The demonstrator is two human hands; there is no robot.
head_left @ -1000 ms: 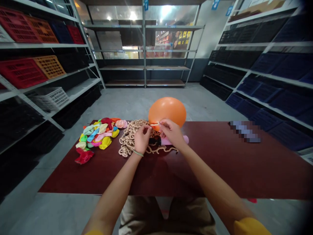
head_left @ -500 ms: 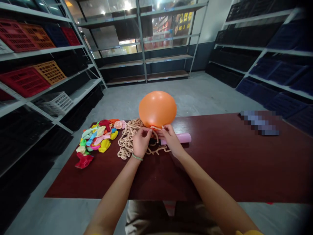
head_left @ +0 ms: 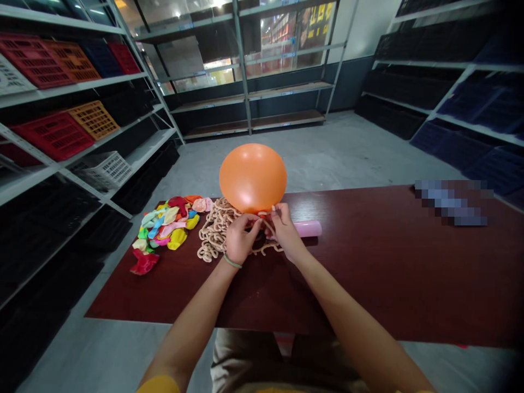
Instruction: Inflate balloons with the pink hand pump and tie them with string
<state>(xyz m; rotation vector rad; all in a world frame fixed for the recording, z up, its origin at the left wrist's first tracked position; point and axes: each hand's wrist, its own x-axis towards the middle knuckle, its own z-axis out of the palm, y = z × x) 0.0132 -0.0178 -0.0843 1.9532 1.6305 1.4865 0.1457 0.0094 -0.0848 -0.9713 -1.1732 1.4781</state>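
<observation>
Just above your hands, the orange balloon (head_left: 252, 177) stands inflated over the desk (head_left: 368, 273). Your left hand (head_left: 239, 240) and right hand (head_left: 284, 232) are both closed in a fingertip pinch at its neck. Hold both pinches tight and close together, so that no air escapes. The beige cord (head_left: 213, 234) lies beside your left hand, and the pink tube (head_left: 309, 228) lies beyond your right hand.

One inflated orange balloon (head_left: 252, 177), one pink tube (head_left: 308, 228), one heap of beige cord (head_left: 213, 233) and one pile of flat balloons (head_left: 167, 226), too tangled to count, on one tabletop (head_left: 368, 273); one white basket (head_left: 104, 169) shelved.
</observation>
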